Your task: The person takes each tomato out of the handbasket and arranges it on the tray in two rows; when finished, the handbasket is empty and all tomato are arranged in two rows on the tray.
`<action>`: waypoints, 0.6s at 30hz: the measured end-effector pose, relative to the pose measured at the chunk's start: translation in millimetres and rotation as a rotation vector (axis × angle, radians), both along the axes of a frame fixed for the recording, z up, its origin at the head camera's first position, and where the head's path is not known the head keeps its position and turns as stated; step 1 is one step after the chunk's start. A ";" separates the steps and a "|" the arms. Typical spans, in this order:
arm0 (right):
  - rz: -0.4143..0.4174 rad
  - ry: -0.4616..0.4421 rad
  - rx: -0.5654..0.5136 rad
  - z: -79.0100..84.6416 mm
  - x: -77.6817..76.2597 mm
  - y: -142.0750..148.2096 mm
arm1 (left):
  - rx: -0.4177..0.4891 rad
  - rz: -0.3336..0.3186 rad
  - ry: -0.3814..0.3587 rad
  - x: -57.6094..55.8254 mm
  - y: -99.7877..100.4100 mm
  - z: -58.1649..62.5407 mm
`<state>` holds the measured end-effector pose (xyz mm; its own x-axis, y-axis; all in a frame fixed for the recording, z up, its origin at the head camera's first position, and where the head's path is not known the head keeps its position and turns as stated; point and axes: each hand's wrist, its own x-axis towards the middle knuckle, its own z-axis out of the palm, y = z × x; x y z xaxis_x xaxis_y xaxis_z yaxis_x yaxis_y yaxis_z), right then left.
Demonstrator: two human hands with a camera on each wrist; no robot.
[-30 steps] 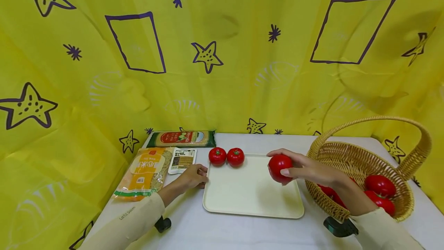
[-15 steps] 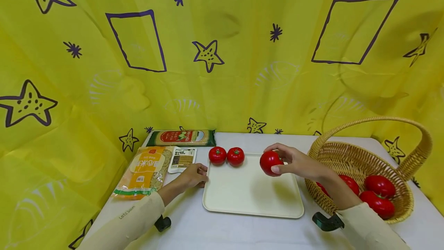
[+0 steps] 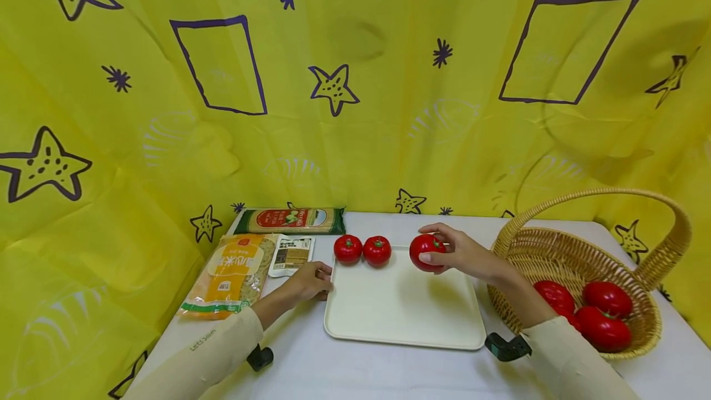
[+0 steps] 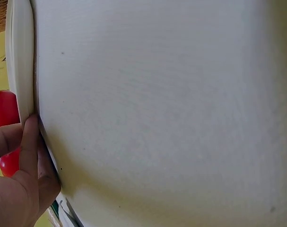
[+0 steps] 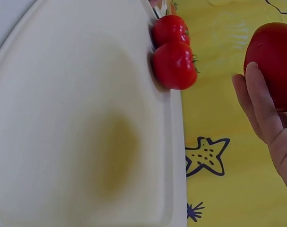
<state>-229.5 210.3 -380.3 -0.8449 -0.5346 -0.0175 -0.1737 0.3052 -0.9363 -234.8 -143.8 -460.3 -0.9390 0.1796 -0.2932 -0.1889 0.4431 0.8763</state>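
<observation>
- Two glossy red, round tomatoes (image 3: 363, 250) with green stem tops sit close side by side in the far left corner of a cream rectangular tray with a low raised rim (image 3: 397, 316).
- The right hand (image 3: 458, 255) grasps a third round red tomato (image 3: 423, 253), thumb on the near side and fingers wrapped round it. This tomato is held above the far part of the tray, apart from its surface, to the right of the pair; a soft shadow lies on the tray below.
- The left hand (image 3: 305, 283) pinches the tray's left rim between thumb and fingers.
- To the right stands a tan woven wicker basket with a tall arched handle (image 3: 541, 249). At least three large red tomatoes (image 3: 604, 329) lie inside it; the right forearm hides part of the basket.
- To the left lies a clear plastic bag with an orange label and a green stripe (image 3: 224, 279). Just beside it is a small white pouch with a brown panel (image 3: 291, 256).
- Behind these, a long green-ended packet with a red oval label (image 3: 291, 221) lies near the yellow curtain printed with dark purple stars (image 3: 378, 159).
- Everything rests on a white cloth-covered table (image 3: 344, 369).
- Cream sleeves (image 3: 572, 360) cover both forearms.
</observation>
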 end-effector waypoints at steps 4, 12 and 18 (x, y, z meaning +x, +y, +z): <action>-0.048 -0.009 0.028 -3.1 -3.7 -2.4 | -0.007 0.003 0.001 -0.3 0.0 -0.8; -0.062 0.035 0.087 -8.8 -11.9 -4.3 | -0.009 -0.002 0.002 -0.4 -0.2 -0.4; -0.062 0.048 0.104 -10.4 -17.8 -7.4 | 0.000 0.002 -0.005 0.1 -0.6 1.1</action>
